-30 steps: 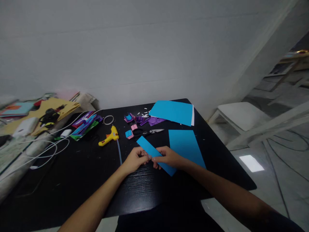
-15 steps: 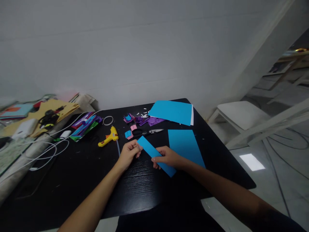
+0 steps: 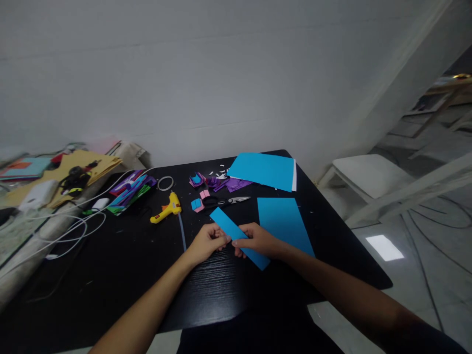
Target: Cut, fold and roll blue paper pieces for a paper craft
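Blk tbl [image 3: 214, 300]: R hand [image 3: 256, 240] fingers pinch blue strip [image 3: 230, 227]; L hand [image 3: 208, 242] fingers curled by edge, grip unclear.

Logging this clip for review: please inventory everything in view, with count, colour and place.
Table: one, black, centre
Paper strip: one, blue, right hand
Loose sheet: one, blue, table's right
Stacked sheets: uncounted, blue, white, far edge
Scissors: one pair, silver, dark, beyond strip
Folded pieces: several, pink, blue, purple, by scissors
Scraps: many, purple, white, behind scissors
Glue gun: one, yellow, left of scissors
Ring: one, grey, behind glue gun
Bundle: one, multicoloured, table's left
Clutter: uncounted, mixed, far left
Chair: one, white, right
Wall: one, grey, behind
Left hand: one, bare, at strip's left edge
Right hand: one, bare, holding strip
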The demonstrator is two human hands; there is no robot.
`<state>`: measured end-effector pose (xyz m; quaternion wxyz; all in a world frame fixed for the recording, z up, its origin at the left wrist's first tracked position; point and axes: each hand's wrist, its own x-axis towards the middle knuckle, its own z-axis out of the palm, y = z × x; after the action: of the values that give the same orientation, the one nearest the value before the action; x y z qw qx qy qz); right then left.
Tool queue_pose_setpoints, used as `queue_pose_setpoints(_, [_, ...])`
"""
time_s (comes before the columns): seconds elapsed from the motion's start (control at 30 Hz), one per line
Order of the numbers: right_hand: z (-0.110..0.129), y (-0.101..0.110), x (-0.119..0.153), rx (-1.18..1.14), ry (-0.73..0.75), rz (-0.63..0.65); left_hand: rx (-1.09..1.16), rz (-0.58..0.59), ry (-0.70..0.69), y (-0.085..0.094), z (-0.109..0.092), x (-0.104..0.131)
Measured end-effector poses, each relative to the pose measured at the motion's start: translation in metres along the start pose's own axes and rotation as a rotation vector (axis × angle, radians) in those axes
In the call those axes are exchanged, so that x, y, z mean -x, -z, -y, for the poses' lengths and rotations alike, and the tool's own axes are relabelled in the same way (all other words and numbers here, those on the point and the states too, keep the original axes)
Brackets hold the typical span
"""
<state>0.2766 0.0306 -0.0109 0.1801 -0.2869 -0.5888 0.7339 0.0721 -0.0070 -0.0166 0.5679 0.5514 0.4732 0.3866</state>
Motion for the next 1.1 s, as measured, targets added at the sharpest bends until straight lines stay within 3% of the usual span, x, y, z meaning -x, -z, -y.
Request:
queue_pose_setpoints(0.27, [-0.002,0.001,-0.002,0.001,0.024,0.012,-0.005,-0.015,-0.008,0.0,-0.001,0.0])
queue_pose_setpoints(0.6, [0.0,0.002,0.001,0.037,-0.02,-0.008,0.059,-0.234,-0.09,0.023,-0.009,-0.002])
queue_pose_setpoints(1.1, [-0.002,0.001,0.0,0.006,-0.013,-0.039,0.021,-0.099,-0.121,0.019,-0.012,0.003])
